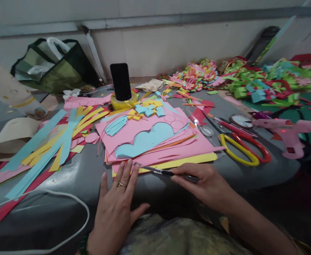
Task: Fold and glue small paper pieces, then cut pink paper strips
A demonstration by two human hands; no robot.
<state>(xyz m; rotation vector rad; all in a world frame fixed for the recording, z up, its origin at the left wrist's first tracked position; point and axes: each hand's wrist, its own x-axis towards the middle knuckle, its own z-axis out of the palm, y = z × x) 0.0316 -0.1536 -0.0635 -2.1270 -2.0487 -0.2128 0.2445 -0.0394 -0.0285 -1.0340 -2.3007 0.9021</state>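
Note:
My left hand [119, 202] lies spread, its fingertips on the near edge of the stacked paper sheets, a ring on one finger. Between the thumb and fingers of my right hand [204, 184] is a slim craft knife [162, 172], its tip pointing left, close to my left fingertips at the stack's near edge. Pink sheets [155, 158] lie over a yellow sheet [189, 161]. On top rest a light blue scalloped paper piece [147, 139], thin pink and orange strips, and small blue and yellow cut pieces [148, 109].
Scissors with yellow and red handles [240, 150] and a pink glue gun [290, 132] lie right. A black phone [120, 82] stands in a yellow tape roll [123, 102] behind. Paper strips [49, 141] and a white cable [85, 209] are left; colourful paper shapes [195, 74] sit behind.

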